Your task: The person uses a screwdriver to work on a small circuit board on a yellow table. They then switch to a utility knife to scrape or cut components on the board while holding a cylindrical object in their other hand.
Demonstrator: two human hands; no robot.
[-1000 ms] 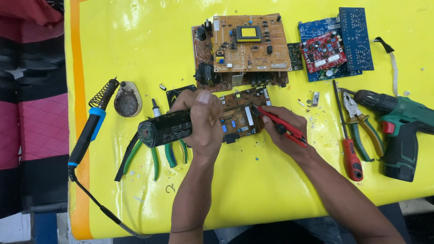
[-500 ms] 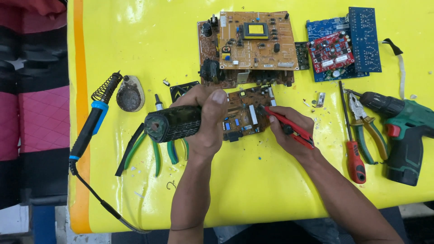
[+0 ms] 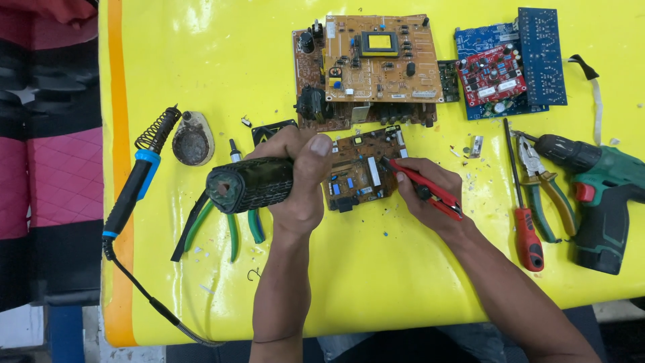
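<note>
— What have you got in your hands?

— My left hand [image 3: 295,181] is wrapped tight around a stubby black cylindrical tool with a ribbed mesh body [image 3: 250,185], held level above the shiny yellow tabletop [image 3: 201,60], its round end facing left. My right hand [image 3: 423,191] is clenched on a pair of red-handled cutters [image 3: 426,188], and their tip rests on the small brown circuit board [image 3: 363,171].

— Where does that board lie?

— Flat on the table between my two hands, just below the large tan circuit board with the yellow-topped square part [image 3: 376,67]. My left thumb touches its left edge.

— And around it?

— Under the black tool lie green-handled pliers [image 3: 232,228]. Further left sit a blue-and-black soldering iron with a coiled spring stand [image 3: 134,188] and a round, dirty tip-cleaning pad [image 3: 193,139]. To the right of the large board is a blue circuit board carrying a red module [image 3: 510,64]. Near my right forearm lie a red-handled screwdriver [image 3: 524,202], another pair of green-handled pliers [image 3: 544,181] and a green cordless drill [image 3: 598,195].
</note>
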